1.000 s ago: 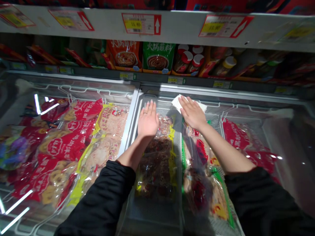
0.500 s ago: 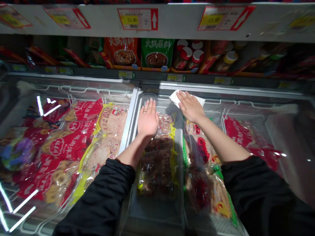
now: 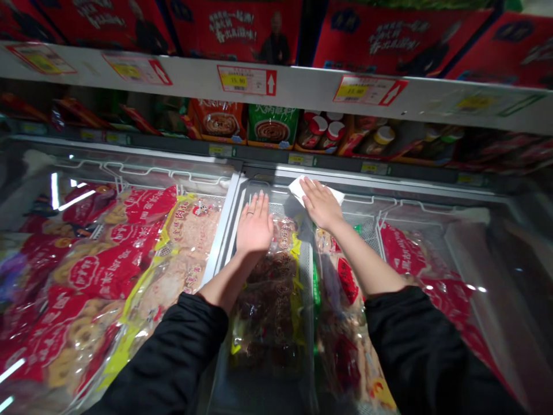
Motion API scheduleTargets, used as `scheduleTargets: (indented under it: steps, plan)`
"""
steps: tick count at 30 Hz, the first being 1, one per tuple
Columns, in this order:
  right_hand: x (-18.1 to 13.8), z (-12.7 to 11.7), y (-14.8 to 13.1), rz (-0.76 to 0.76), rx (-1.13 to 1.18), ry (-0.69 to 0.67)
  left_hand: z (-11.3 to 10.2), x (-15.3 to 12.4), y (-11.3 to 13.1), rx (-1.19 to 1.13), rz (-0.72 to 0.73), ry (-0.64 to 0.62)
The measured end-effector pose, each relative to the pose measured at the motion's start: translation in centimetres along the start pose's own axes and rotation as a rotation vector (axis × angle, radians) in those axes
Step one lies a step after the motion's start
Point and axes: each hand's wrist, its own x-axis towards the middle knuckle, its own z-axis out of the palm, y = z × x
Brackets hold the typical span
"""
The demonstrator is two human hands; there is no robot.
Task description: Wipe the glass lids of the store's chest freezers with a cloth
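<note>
My left hand (image 3: 254, 225) lies flat with its fingers stretched out on the glass lid (image 3: 259, 385) of a chest freezer, near the lid's left frame. A ring shows on one finger. To its right, my right hand (image 3: 320, 203) holds a folded white cloth (image 3: 296, 189) pressed against the glass, close to the freezer's back edge. The palm and fingers cover most of the cloth, and its corners stick out on both sides. Under the glass lie dark frozen packs with yellow edges (image 3: 276, 300) and clear bags with red and green labels (image 3: 348, 279).
On the left, under another glass section, are red bags of ring-shaped food (image 3: 93, 271) and pale meat packs (image 3: 194, 222). A shelf with price tags (image 3: 246, 79) overhangs the back. Below it stand green packets (image 3: 272, 124) and red-lidded jars (image 3: 317, 129).
The view has tilted up, so red boxes above the price tags now show. Both hands keep about the same places on the glass, and the cloth stays under the right hand.
</note>
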Motion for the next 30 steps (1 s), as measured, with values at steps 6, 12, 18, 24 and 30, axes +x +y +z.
scheduleTargets:
  steps: [6, 12, 18, 24, 30]
  plan:
    - [-6.4, 1.9, -1.3, 0.050, -0.024, 0.046, 0.3, 0.1, -0.1, 0.013, 0.008, -0.009]
    - [-3.3, 1.1, -4.2, -0.005, -0.021, -0.033, 0.1, 0.0, -0.1, 0.015, 0.006, 0.008]
    - [-0.2, -0.1, 0.4, 0.060, 0.013, 0.010, -0.3, 0.1, -0.1, 0.005, 0.002, -0.003]
    - [-5.6, 1.8, -3.1, 0.097, -0.009, -0.017, -0.3, -0.1, 0.2, -0.015, 0.007, -0.006]
    - [-3.5, 0.6, -3.5, 0.003, 0.016, -0.042, -0.4, -0.2, -0.1, -0.003, 0.026, 0.011]
